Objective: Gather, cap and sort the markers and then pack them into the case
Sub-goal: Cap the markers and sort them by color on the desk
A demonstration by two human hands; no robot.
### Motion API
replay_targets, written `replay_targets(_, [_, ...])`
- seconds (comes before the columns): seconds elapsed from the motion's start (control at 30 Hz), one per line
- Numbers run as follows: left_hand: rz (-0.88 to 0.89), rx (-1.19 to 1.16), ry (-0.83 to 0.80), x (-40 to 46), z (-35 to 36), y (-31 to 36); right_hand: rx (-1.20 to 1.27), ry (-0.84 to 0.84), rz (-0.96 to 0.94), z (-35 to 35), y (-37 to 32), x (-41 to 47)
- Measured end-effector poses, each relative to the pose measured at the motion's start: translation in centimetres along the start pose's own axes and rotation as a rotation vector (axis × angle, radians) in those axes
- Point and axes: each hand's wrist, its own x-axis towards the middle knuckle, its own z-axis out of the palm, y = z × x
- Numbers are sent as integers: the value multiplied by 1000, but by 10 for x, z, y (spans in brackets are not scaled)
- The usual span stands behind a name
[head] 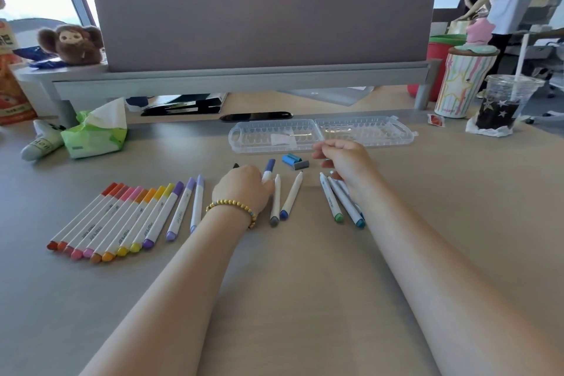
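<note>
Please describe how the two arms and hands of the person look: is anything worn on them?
Both forearms are bare, with no sleeves in view. The left hand has a beaded bracelet around its wrist, with yellowish round beads and a few bluish ones. The right hand wears nothing visible: no bracelet, watch or glove. No rings can be seen.

A row of capped markers (122, 220) lies toward the table's (305, 284) left edge; the open case (320, 134) sits behind, two loose caps (294, 161) just before it.

"marker" along the white marker barrels (122, 223) (other print illegible)
</note>
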Motion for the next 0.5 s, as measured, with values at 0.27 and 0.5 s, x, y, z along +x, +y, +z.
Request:
replay_targets(0.27, [4,195,164,-2,0,-19,-91,17,-39,-2,2,4])
replay_targets(0.5, [35,163,62,-8,-1,-13,-277,18,-75,-9,2,4])
